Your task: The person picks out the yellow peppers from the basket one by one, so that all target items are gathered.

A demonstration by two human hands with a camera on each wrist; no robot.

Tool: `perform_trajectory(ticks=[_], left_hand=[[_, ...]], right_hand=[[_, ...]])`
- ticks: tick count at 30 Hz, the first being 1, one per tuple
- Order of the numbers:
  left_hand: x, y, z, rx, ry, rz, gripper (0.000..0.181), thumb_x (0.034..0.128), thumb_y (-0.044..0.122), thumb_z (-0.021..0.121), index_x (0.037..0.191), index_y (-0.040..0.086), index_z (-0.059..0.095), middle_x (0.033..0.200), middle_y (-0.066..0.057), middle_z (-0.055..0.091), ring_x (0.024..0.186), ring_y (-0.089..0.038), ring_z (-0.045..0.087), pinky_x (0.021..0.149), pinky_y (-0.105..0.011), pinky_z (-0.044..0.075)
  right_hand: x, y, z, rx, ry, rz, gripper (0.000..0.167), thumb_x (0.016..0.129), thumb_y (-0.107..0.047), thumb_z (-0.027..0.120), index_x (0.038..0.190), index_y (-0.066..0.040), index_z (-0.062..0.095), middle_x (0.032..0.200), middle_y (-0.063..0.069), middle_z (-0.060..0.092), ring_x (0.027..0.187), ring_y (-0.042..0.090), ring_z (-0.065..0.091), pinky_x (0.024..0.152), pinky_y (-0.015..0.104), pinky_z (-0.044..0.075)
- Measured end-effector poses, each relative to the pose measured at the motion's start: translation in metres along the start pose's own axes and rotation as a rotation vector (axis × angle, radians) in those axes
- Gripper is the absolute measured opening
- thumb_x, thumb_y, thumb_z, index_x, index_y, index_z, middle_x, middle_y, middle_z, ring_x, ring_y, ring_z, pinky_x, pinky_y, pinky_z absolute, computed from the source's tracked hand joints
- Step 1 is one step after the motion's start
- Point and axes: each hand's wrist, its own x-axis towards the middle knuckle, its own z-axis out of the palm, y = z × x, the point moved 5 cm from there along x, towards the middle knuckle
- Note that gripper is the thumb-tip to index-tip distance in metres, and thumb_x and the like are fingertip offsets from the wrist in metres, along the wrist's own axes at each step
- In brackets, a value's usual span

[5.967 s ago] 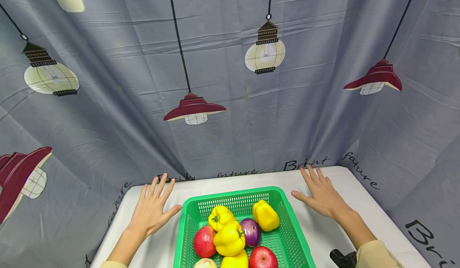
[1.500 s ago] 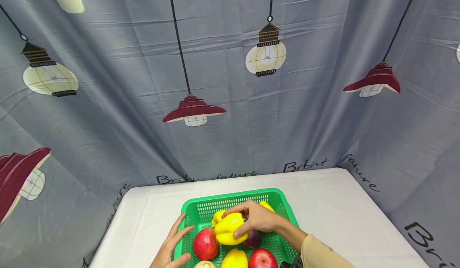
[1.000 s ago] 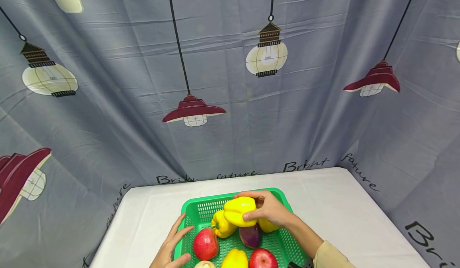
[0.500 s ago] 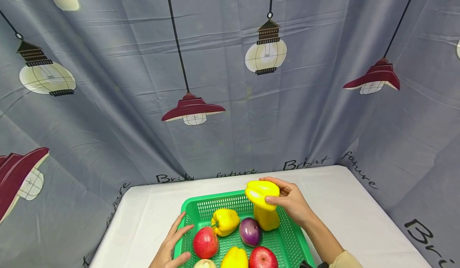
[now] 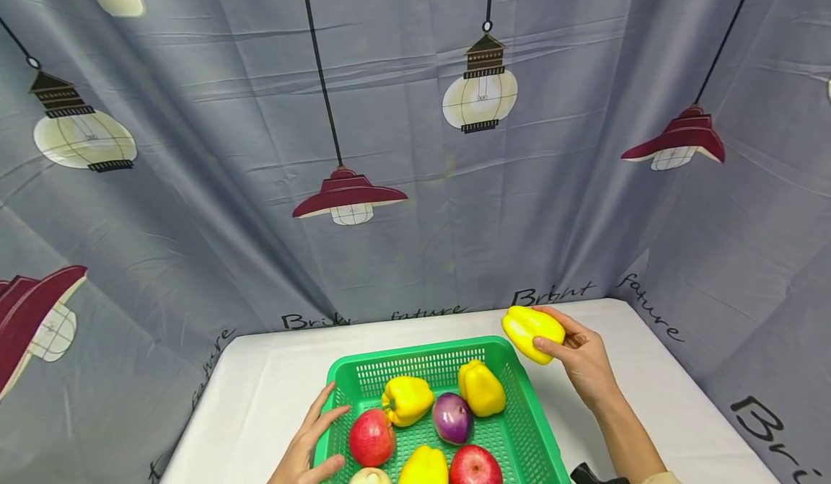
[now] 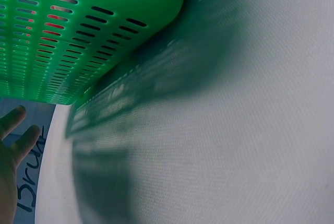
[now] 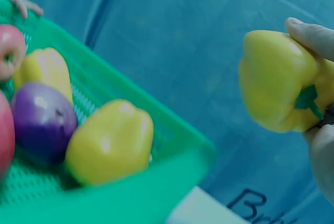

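My right hand [image 5: 587, 361] holds a yellow bell pepper [image 5: 534, 334] between thumb and fingers, up beyond the back right corner of the green basket [image 5: 415, 354]. In the right wrist view the held pepper [image 7: 279, 80] shows its green stem. My left hand [image 5: 307, 441] rests at the basket's left rim, fingers spread and fairly straight. Inside the basket lie other yellow peppers [image 5: 407, 401], a purple round vegetable [image 5: 452, 418], red fruits [image 5: 372, 438] and a pale item [image 5: 370, 476], partly cut off at the frame's bottom edge.
The basket stands on a white-covered table [image 5: 279, 358]. Grey curtains [image 5: 415, 267] printed with lamps and lettering hang behind and at both sides. A black object [image 5: 594, 475] is at my right wrist.
From over the basket's middle, my right hand has carried the yellow pepper right and away, past the rim. The purple vegetable beneath is uncovered. My left hand has stayed at the left rim lately.
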Motion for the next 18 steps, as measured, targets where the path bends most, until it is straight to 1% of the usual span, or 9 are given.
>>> perform_trajectory(ticks=[3,5,6,10,12,15,18], left_hand=[[0.0,0.001,0.0,0.006,-0.006,0.027,0.056,0.0846,0.01,0.069,0.14,0.008,0.057,0.163,-0.017,0.022,0.144,0.004,0.013,0.082,-0.079,0.039],[0.001,0.001,0.0,0.001,-0.008,0.031,0.057,0.0847,0.009,0.069,0.14,0.007,0.057,0.163,-0.018,0.022,0.145,0.004,0.013,0.082,-0.08,0.038],[0.001,0.001,0.0,-0.006,-0.007,0.025,0.057,0.0848,0.01,0.069,0.14,0.01,0.057,0.163,-0.018,0.022,0.145,0.004,0.012,0.083,-0.08,0.038],[0.0,0.0,0.001,-0.023,-0.003,0.006,0.057,0.0843,0.011,0.07,0.14,0.01,0.058,0.163,-0.02,0.023,0.144,0.006,0.013,0.084,-0.08,0.038],[0.0,0.0,0.002,-0.018,-0.002,0.008,0.057,0.0842,0.011,0.07,0.14,0.01,0.058,0.162,-0.021,0.023,0.144,0.006,0.013,0.084,-0.079,0.038],[0.0,-0.001,0.001,-0.008,-0.004,0.02,0.057,0.0842,0.01,0.069,0.14,0.008,0.058,0.162,-0.022,0.023,0.144,0.005,0.013,0.083,-0.078,0.039],[0.0,-0.001,0.0,-0.012,-0.003,0.012,0.056,0.0849,0.01,0.069,0.139,0.008,0.058,0.163,-0.02,0.022,0.144,0.005,0.012,0.083,-0.079,0.038]], right_hand=[[-0.004,0.009,-0.013,-0.122,0.083,0.008,0.061,0.089,0.0,0.076,0.143,0.009,0.05,0.129,-0.007,0.065,0.113,0.008,0.061,0.09,0.017,0.05],[-0.007,0.016,-0.02,-0.173,0.131,0.027,0.062,0.088,-0.004,0.078,0.143,0.007,0.051,0.129,-0.01,0.065,0.113,0.004,0.06,0.089,0.015,0.049],[-0.01,0.02,-0.023,-0.19,0.152,0.041,0.063,0.088,-0.006,0.079,0.143,0.007,0.051,0.129,-0.011,0.064,0.113,0.003,0.059,0.089,0.014,0.048],[-0.018,0.039,-0.039,-0.238,0.232,0.11,0.067,0.088,-0.013,0.08,0.145,0.005,0.05,0.131,-0.012,0.063,0.115,-0.004,0.055,0.09,0.011,0.046],[-0.022,0.048,-0.047,-0.268,0.266,0.147,0.069,0.088,-0.018,0.081,0.146,0.004,0.049,0.133,-0.01,0.062,0.116,-0.005,0.053,0.09,0.01,0.045],[-0.027,0.061,-0.056,-0.306,0.321,0.203,0.073,0.088,-0.024,0.081,0.148,0.001,0.048,0.132,-0.011,0.062,0.113,-0.007,0.051,0.089,0.008,0.044],[-0.034,0.072,-0.063,-0.321,0.388,0.26,0.073,0.088,-0.03,0.082,0.147,-0.001,0.05,0.124,-0.02,0.062,0.109,-0.01,0.051,0.086,0.006,0.043]])
